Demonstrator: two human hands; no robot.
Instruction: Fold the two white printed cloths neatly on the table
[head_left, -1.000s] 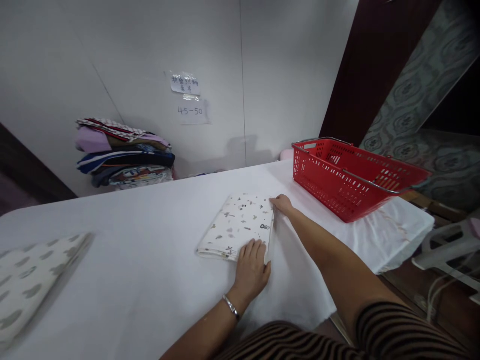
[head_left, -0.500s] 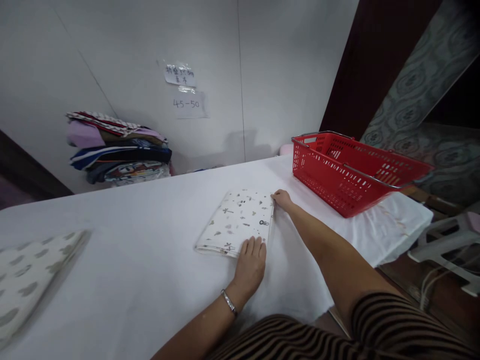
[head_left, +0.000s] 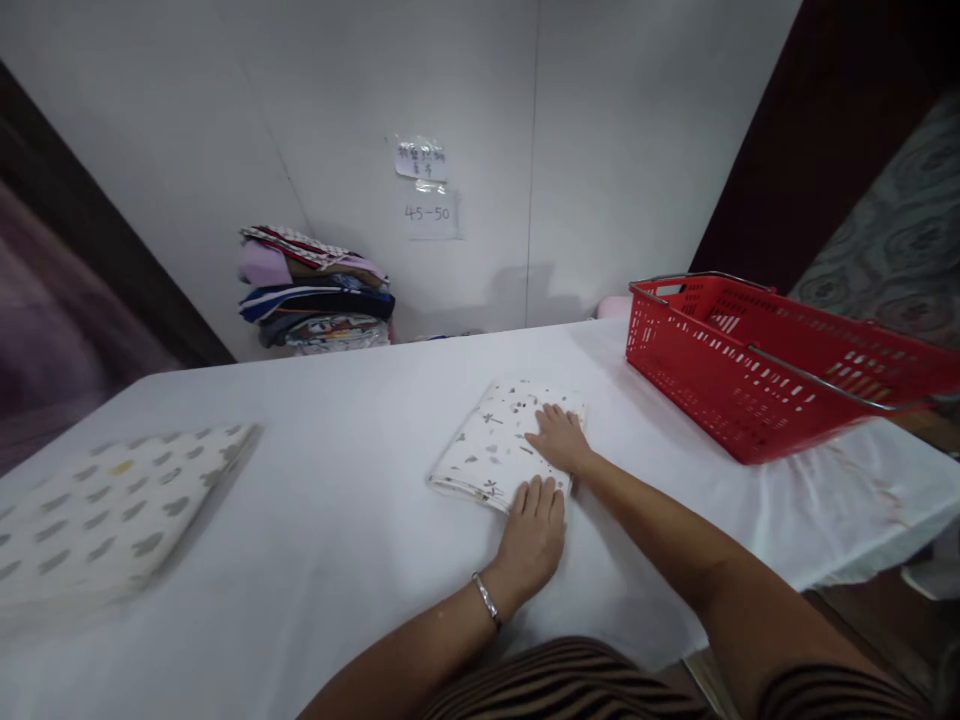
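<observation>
A folded white cloth (head_left: 480, 440) with small grey and brown prints lies flat on the white-covered table in front of me. My left hand (head_left: 534, 530), with a silver bracelet at the wrist, rests its stretched fingers on the near right corner of this cloth. Spread flat on top of the cloth near its right edge is my right hand (head_left: 561, 440). Neither hand grips anything. Off to the left lies another folded cloth (head_left: 97, 510), cream with grey blotches and one yellow patch.
A red plastic basket (head_left: 690, 370) with metal handles stands at the table's right side. At the back left, a stack of folded clothes (head_left: 319, 300) sits by the wall. Two paper signs (head_left: 431, 212) are taped to the wall. A white cloth covers the table (head_left: 337, 440).
My right hand has let go of the cloth's far right corner and now lies flat on top. My left hand stays at the near corner. The view has swung to the left.
</observation>
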